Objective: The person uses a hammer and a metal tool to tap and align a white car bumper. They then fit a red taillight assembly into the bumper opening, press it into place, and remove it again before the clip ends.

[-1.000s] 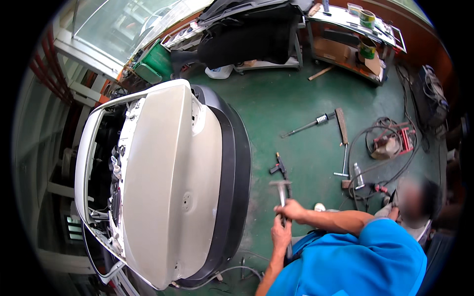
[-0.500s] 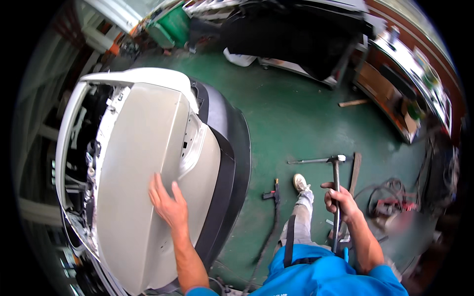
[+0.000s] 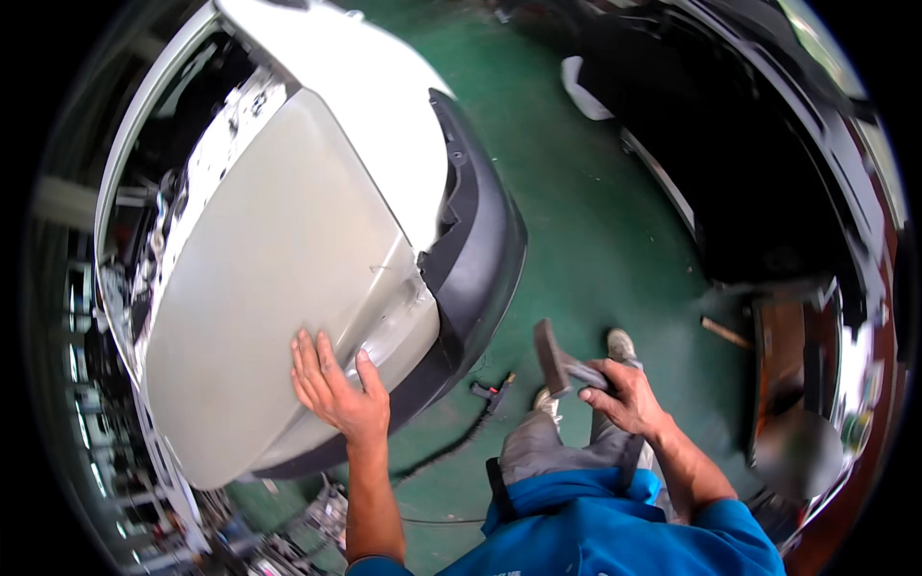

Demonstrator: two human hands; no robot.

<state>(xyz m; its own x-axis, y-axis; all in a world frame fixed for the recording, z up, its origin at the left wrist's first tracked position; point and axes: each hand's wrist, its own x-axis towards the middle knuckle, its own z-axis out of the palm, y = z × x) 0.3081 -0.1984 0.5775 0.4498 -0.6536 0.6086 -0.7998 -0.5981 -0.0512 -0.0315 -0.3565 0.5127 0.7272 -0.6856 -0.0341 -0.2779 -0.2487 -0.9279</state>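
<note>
My left hand (image 3: pixel 341 389) lies flat against a beige-grey car body panel (image 3: pixel 259 221), fingers stretched and thumb apart. Just right of my fingers the panel has a creased, paler recess. In my right hand (image 3: pixel 629 396) is a hammer (image 3: pixel 552 360), gripped by its handle. Its dark, blocky head points toward the car, clear of the panel. White bodywork (image 3: pixel 375 96) adjoins the panel at its far side, and a dark plastic bumper (image 3: pixel 480 259) curves round the right.
On the green floor (image 3: pixel 595 250) lies a black-handled air gun (image 3: pixel 495 392) with its hose, near my shoes. A black-covered rack (image 3: pixel 730 163) stands at the far right. Beyond my right arm are a shelf (image 3: pixel 797 355) and a wooden stick (image 3: pixel 727 332).
My view has turned, and I stand closer to the panel. The hammer, earlier pointing away from me, now tilts left toward the car. My left hand remains at the panel.
</note>
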